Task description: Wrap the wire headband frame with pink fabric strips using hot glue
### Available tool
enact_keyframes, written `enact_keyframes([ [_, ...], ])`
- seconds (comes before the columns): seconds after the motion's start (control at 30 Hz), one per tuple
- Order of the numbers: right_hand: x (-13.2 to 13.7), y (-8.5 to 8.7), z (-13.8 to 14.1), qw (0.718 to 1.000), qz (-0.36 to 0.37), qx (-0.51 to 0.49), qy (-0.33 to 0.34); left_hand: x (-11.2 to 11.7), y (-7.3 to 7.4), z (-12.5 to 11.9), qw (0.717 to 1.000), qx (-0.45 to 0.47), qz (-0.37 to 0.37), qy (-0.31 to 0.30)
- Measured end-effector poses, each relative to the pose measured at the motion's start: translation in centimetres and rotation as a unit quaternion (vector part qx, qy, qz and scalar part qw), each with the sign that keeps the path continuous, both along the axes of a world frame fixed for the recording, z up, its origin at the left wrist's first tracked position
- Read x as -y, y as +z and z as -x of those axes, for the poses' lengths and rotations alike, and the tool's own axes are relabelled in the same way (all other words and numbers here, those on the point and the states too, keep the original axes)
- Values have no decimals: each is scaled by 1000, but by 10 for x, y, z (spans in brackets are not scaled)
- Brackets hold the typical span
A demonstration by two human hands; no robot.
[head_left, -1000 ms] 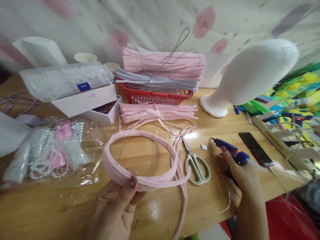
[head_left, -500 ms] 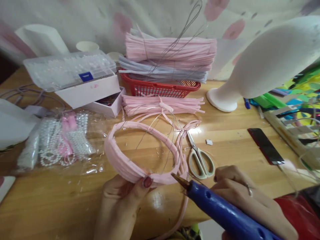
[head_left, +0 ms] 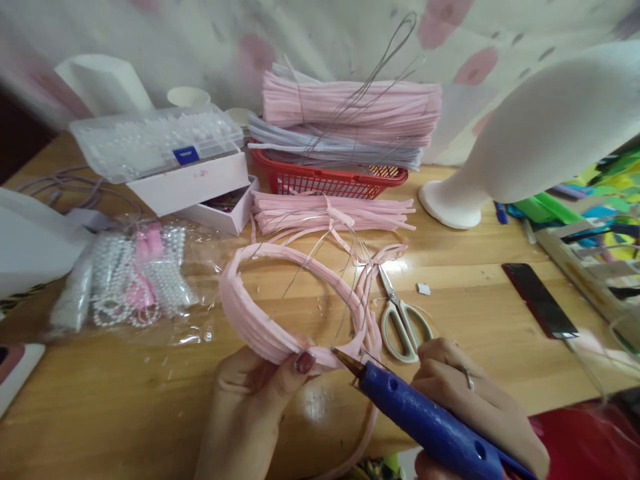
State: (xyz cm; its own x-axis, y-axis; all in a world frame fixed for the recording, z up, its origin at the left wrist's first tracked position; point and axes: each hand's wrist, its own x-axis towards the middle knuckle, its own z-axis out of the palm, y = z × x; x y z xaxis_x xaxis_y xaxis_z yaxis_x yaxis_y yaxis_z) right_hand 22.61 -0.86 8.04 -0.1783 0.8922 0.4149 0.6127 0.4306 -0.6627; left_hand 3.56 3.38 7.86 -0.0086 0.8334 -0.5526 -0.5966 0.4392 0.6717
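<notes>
A ring of flat pink strips (head_left: 250, 321), like a wide band, is pinched at its near edge by my left hand (head_left: 257, 393), thumb on top. My right hand (head_left: 473, 393) is wrapped round a blue hot glue gun (head_left: 425, 413). Its brass-coloured nozzle points left and meets the band's near right edge, just right of my left thumb. Loose pink strip ends hang from the band's right side. White-handled scissors (head_left: 406, 327) lie beside the band, blades partly under the pink strips.
Behind the band lies a bundle of pink strips (head_left: 300, 212). A red basket (head_left: 330, 181) bears more bundles. On the left are bagged pearl strings (head_left: 125, 280) and a clear bead box (head_left: 155, 143). A white mannequin head (head_left: 525, 140) and a phone (head_left: 540, 300) are on the right.
The glue gun has moved left along the band's near edge, its nozzle closer to my left thumb. My left hand keeps its hold. The whole view has shifted slightly.
</notes>
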Motion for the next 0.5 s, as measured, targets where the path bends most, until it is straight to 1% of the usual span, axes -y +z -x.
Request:
enact_keyframes([
  [0.1, 0, -2, 0, 1000, -8, -1, 2, -2, 3, 1, 1000, -7, 3, -17],
  [0.2, 1, -6, 1, 1000, -16, -4, 7, -2, -2, 5, 999, -22, 6, -35],
  [0.33, 1, -12, 7, 998, -45, -35, -40, 0, -12, 7, 999, -23, -3, -40],
  [0.5, 2, -15, 8, 998, -48, -40, -32, 2, -13, 8, 999, -18, -3, -37],
])
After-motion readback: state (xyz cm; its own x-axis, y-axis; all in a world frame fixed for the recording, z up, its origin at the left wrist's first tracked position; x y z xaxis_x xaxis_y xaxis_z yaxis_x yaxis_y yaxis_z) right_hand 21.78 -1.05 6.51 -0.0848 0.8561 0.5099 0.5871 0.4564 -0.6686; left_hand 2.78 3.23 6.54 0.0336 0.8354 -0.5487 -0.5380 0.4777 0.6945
